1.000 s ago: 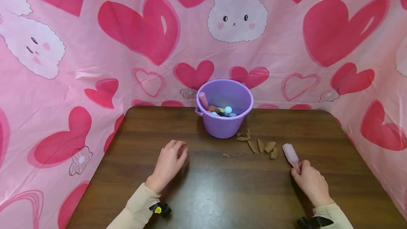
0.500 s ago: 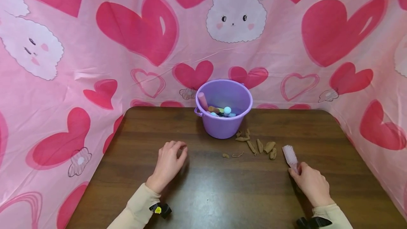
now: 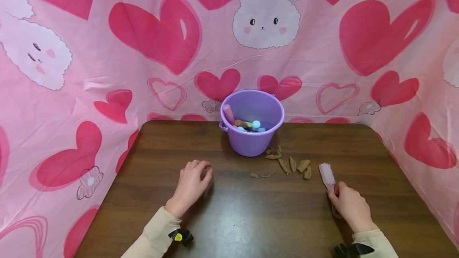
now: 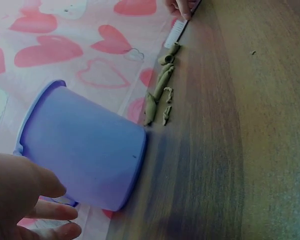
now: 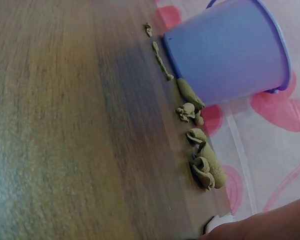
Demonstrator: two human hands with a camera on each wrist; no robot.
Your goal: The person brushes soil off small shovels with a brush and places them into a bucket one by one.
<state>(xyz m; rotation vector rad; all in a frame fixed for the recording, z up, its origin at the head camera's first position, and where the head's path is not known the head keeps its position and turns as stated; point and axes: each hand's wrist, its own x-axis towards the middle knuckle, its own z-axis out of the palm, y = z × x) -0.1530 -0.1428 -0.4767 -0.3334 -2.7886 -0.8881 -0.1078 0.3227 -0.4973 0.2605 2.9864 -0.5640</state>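
Observation:
In the head view my right hand (image 3: 352, 206) grips the handle of a pale pink brush (image 3: 327, 175) at the right of the table. White bristles face up, and the handle's end shows beneath the hand. Its fingers are mostly out of sight in the right wrist view, where only a bit of the brush (image 5: 220, 221) appears. My left hand (image 3: 191, 184) holds nothing, fingers loosely bent, left of the bucket and over the table. Just left of the brush lie several brown clay-like pieces (image 3: 303, 166), some rolled or curled, others thin scraps.
A purple bucket (image 3: 250, 143) stands at the back middle of the wooden table (image 3: 233, 222). Inside it are a pink cylinder (image 3: 228, 113), a blue ball-ended piece (image 3: 256, 124) and other coloured items. Pink heart-and-bunny cloth (image 3: 265, 63) hangs behind and at both sides.
The brush has shifted slightly in my right hand, and its handle end now shows below the fingers. My left hand stays almost where it was. Clay pieces and bucket have not moved.

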